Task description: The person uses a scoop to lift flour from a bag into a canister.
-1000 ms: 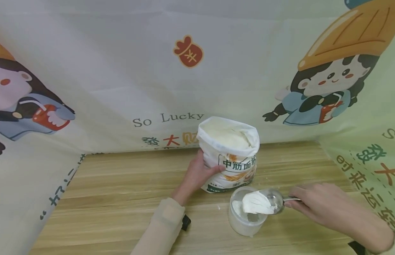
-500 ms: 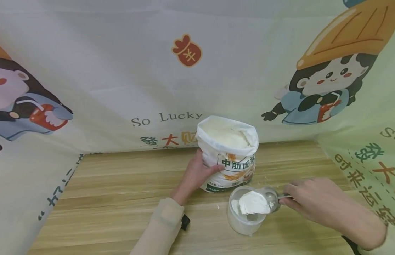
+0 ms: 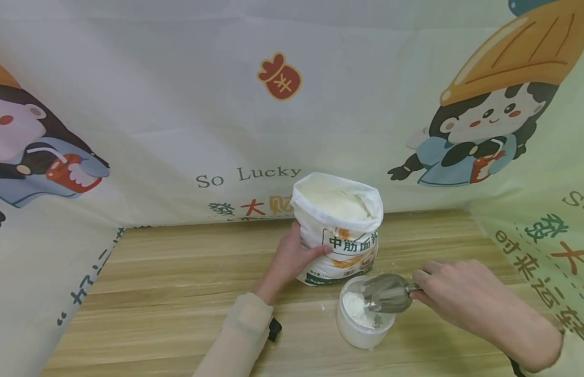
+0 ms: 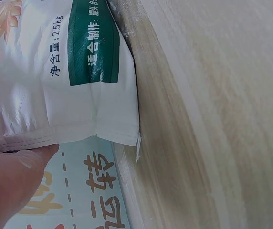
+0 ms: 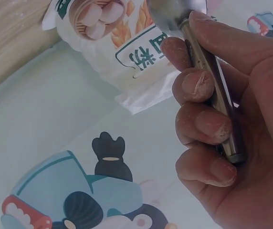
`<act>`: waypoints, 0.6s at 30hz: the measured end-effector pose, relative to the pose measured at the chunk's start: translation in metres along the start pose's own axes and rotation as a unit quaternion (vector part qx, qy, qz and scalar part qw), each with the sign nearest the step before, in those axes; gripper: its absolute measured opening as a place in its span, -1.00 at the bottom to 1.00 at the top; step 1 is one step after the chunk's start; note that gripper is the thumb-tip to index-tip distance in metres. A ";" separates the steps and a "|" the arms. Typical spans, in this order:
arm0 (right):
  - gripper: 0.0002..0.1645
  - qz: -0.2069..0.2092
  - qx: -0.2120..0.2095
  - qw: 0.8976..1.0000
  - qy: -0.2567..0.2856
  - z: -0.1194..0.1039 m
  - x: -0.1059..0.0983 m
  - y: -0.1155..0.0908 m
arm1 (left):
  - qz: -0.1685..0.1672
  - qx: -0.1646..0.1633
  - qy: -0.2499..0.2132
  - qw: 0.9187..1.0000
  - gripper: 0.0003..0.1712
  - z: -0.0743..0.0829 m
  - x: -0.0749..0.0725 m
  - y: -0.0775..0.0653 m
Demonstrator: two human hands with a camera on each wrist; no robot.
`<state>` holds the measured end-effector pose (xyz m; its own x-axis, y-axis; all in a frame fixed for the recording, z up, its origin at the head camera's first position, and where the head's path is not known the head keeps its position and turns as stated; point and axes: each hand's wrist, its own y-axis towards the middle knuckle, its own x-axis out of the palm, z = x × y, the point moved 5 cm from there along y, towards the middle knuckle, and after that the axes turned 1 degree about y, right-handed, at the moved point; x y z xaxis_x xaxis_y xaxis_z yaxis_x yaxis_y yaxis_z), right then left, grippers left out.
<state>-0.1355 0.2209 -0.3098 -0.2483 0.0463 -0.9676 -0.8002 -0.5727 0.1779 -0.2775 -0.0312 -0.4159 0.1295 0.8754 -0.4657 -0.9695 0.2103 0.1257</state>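
A white bag of flour [image 3: 341,243] stands upright on the table with its top rolled open and flour showing inside. My left hand [image 3: 292,256] grips its left side, thumb across the front; the left wrist view shows the bag's lower corner and the hand [image 4: 12,179] against its edge. In front of the bag is a clear round tub [image 3: 363,336] with some flour [image 3: 356,308] in it. Over the tub's right rim, a metal scoop [image 3: 390,294] is turned with its back upward. My right hand [image 3: 471,301] holds the scoop by its handle [image 5: 213,86], fingers curled round it.
The wood-grain table [image 3: 169,293] extends left and in front. A printed cloth [image 3: 226,104] hangs behind and at both sides, with the back of the bag close to it. Small white specks [image 3: 322,307] of flour lie near the tub.
The scoop, earlier level and heaped with flour above the tub, has moved slightly left and turned over. Its load is out of it and flour lies in the tub. The left hand stays put.
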 end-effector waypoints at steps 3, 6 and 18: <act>-0.55 0.006 -0.004 1.000 -0.005 -0.001 -0.001 0.000 | 0.000 -0.002 0.000 1.000 0.03 0.000 0.000 0.000; -0.56 0.009 -0.005 1.000 -0.003 0.000 -0.001 0.000 | 0.000 -0.004 -0.001 1.000 0.02 0.000 0.001 0.000; -0.66 0.026 0.002 0.999 0.034 0.016 0.005 -0.008 | 0.001 -0.004 0.000 1.000 0.02 0.001 0.001 -0.001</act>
<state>-0.1391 0.2385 -0.3129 -0.2514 -0.0387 -0.9671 -0.7899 -0.5692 0.2281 -0.2766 -0.0300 -0.4153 0.1271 0.8759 -0.4655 -0.9716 0.2044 0.1194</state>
